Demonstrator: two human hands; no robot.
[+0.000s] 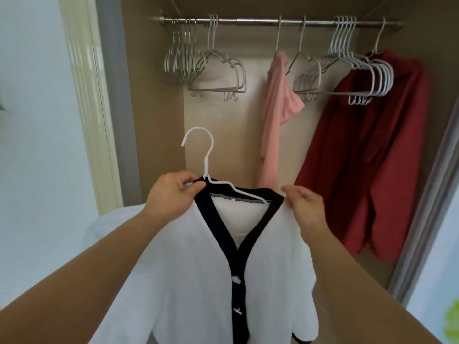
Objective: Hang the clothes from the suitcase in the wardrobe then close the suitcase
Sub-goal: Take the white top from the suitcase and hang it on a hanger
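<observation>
I hold a white cardigan (198,264) with black trim on a white hanger (208,157) in front of the open wardrobe. My left hand (173,192) pinches the collar and the hanger at the left shoulder. At the right shoulder my right hand (306,207) grips the cardigan's edge. The hanger's hook points up, well below the metal rail (260,21). A pink garment (275,115) and a red garment (372,155) hang on the rail. The suitcase is out of view.
Several empty grey hangers (211,70) hang on the rail's left part, more (347,73) on the right between the pink and red garments. The wardrobe's left side wall (154,108) and the sliding door frame (427,194) at right bound the opening.
</observation>
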